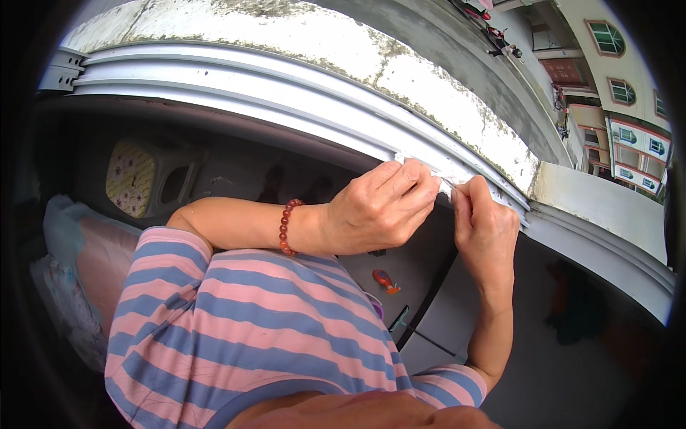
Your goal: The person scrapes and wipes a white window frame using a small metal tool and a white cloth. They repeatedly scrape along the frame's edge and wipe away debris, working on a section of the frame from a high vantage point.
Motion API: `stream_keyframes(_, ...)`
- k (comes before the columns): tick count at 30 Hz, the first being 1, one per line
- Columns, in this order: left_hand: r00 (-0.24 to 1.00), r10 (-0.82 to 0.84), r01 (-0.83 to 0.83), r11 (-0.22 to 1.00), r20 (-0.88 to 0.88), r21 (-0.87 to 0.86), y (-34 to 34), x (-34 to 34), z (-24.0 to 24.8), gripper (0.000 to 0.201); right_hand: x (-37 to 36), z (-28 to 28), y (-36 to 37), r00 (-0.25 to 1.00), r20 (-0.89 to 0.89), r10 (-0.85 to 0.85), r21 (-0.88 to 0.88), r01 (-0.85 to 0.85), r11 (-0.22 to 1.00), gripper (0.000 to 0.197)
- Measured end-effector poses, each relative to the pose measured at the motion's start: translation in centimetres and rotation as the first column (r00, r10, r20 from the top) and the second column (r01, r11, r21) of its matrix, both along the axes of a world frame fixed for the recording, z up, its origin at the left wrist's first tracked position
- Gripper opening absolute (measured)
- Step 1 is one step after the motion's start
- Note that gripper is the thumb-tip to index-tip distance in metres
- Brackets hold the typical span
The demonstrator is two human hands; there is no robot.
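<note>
A white, crumpled tissue or thin cloth (446, 185) is stretched between my two hands, just above the white metal window track (236, 75). My left hand (386, 204), with a red bead bracelet (286, 227) at the wrist, has its fingers curled around one part, and a white corner sticks out beyond the knuckles. Close by on the right, my right hand (487, 222) pinches the other end between thumb and bent forefinger. Both hands are closed. Whether the cloth touches the track is hidden behind the fingers.
Beyond the track runs a stained white ledge (307, 28), with a street and buildings (629, 93) far below. Indoors, a chair with a yellow flowered seat (131, 177) stands left. An orange-red spray bottle (386, 281) and a green-headed squeegee-like tool (399, 319) are low down.
</note>
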State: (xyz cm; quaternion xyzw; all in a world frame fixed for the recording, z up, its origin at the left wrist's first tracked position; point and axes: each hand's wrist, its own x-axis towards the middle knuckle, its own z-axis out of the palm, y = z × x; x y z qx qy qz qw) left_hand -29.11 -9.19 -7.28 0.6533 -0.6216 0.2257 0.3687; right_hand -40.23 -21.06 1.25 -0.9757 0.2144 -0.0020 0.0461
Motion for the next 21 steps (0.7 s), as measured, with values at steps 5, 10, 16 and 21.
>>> stream_keyframes(5,0.995,-0.074,0.065,0.991,-0.073,-0.114,-1.1,-0.1,-0.5,0.018,-1.4,0.3,-0.1,0.999,0.043,0.001,-0.023,0.000,1.000,0.009)
stream_keyframes(10,0.998,-0.026,0.019,0.993,-0.061,-0.116,1.0,2.2,-0.6,0.017,-0.1,0.6,0.4,0.993,0.057,0.099,0.038,-0.102,0.994,0.009)
stream_keyframes(16,0.996,0.081,-0.082,0.995,-0.032,-0.049,3.2,4.4,0.5,0.019,1.4,-1.5,1.0,0.954,0.225,0.199,0.023,-0.209,0.978,0.010)
stream_keyframes(21,0.981,-0.076,0.108,0.978,-0.180,0.179,1.6,5.3,2.7,0.012,1.4,-1.0,0.6,0.958,0.119,0.262,-0.021,-0.262,0.965,0.009)
